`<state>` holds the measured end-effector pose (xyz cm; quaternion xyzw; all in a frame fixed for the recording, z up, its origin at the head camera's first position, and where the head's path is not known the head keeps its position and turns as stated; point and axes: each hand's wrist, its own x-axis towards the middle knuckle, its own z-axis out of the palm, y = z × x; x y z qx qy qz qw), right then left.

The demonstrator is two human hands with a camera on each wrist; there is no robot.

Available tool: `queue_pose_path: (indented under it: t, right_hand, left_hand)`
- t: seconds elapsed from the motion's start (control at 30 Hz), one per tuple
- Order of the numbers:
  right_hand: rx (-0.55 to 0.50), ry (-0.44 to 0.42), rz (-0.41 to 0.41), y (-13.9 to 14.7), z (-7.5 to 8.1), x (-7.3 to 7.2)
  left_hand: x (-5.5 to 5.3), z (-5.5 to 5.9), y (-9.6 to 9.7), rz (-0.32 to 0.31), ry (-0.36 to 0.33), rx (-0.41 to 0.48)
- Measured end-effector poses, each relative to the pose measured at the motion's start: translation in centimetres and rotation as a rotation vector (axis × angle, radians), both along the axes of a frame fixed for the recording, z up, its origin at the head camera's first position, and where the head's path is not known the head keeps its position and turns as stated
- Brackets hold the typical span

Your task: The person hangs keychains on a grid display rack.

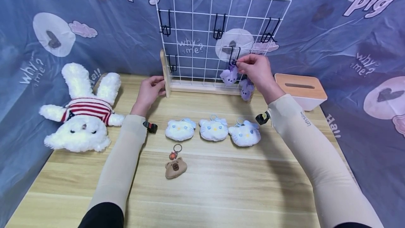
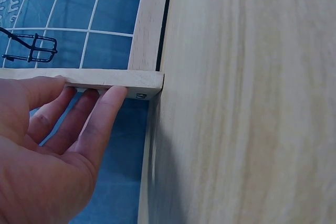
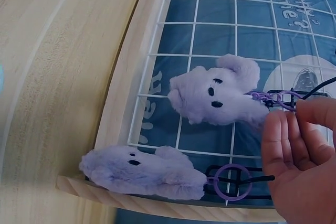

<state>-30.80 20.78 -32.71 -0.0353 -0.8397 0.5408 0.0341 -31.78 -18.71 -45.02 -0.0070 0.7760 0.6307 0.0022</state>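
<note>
My left hand (image 1: 148, 92) holds the wooden side post (image 1: 165, 75) of a white wire grid rack (image 1: 199, 50), thumb and fingers on its edge in the left wrist view. At the rack's right part, my right hand (image 1: 257, 73) pinches the purple ring (image 3: 290, 99) of a purple plush keychain (image 3: 218, 90). The ring is at a black hook (image 1: 233, 54); whether the hook bears it cannot be told. Below and to the right, a second purple plush keychain (image 3: 147, 172) hangs by its ring from another hook.
Three white cat-face plush keychains (image 1: 213, 129) lie in a row before the rack, with a brown bear-face keychain (image 1: 175, 168) nearer. A white plush toy (image 1: 79, 133) lies at left. A wood-topped tissue box (image 1: 300, 90) stands at right. More black hooks (image 1: 218, 27) hang on the grid.
</note>
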Motion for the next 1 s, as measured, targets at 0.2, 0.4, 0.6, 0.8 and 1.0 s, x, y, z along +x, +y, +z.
queue_pose_path:
  t: [0.2,0.4,0.6,0.8,1.0]
  right_hand:
    - [0.019,-0.008,-0.013,0.3,0.1,0.4]
    - [-0.015,0.031,-0.002,0.3,0.4,0.9]
    - [-0.078,0.028,0.005,0.6,0.7,1.9]
    - [-0.061,-0.005,0.001,1.0,0.8,3.1]
    - [-0.089,0.009,0.018,1.0,0.9,4.4]
  left_hand:
    - [-0.1,-0.2,0.1,0.013,-0.007,-0.002]
    - [0.0,-0.1,0.1,0.011,-0.002,-0.007]
    - [0.2,0.2,0.1,0.008,-0.004,-0.006]
    - [0.2,0.3,0.2,0.011,-0.002,-0.014]
    - [0.1,0.1,0.1,0.016,-0.005,-0.010]
